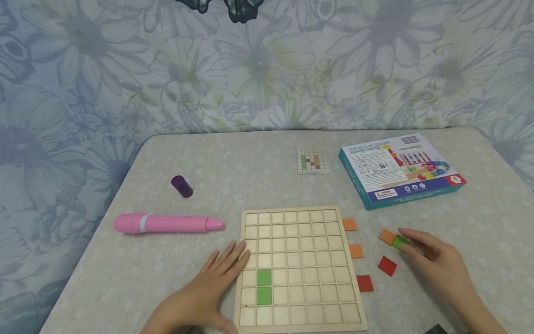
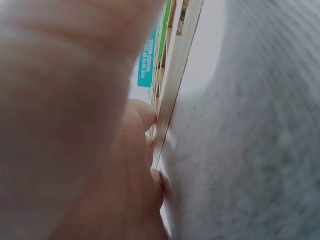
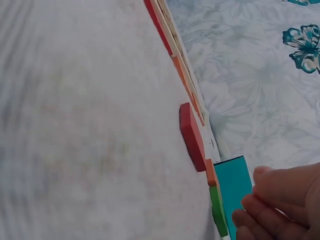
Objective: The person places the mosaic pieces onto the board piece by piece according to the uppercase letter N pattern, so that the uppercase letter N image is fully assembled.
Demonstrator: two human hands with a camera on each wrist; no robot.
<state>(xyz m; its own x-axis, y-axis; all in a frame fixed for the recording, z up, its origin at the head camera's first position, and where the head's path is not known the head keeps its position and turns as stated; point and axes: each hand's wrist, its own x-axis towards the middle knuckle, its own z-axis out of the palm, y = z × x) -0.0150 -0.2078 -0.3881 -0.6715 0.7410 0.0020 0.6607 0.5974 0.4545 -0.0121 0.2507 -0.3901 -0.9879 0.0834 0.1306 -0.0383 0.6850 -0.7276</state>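
My left hand (image 1: 204, 290) rests spread along the left edge of a wooden grid board (image 1: 292, 208), fingertips on its rim and thumb by the lower left corner. Two green square tiles (image 1: 264, 277) sit in the board's second column, one above the other. Right of the board, my right hand (image 1: 435, 260) hovers at a loose green tile (image 1: 399, 242), thumb and index finger apart on either side of it. In the right wrist view the green tile (image 3: 218, 210) lies on the table, a gap between it and the fingers. An orange tile (image 1: 387, 236) touches it.
Two orange tiles (image 1: 349, 224) and a red tile (image 1: 365, 283) lie against the board's right edge; another red tile (image 1: 387, 266) is nearby. Behind are a small pattern card (image 1: 314, 161) and a flat box (image 1: 400, 169). Leftward lie a pink rod (image 1: 175, 223) and a purple cylinder (image 1: 181, 186).
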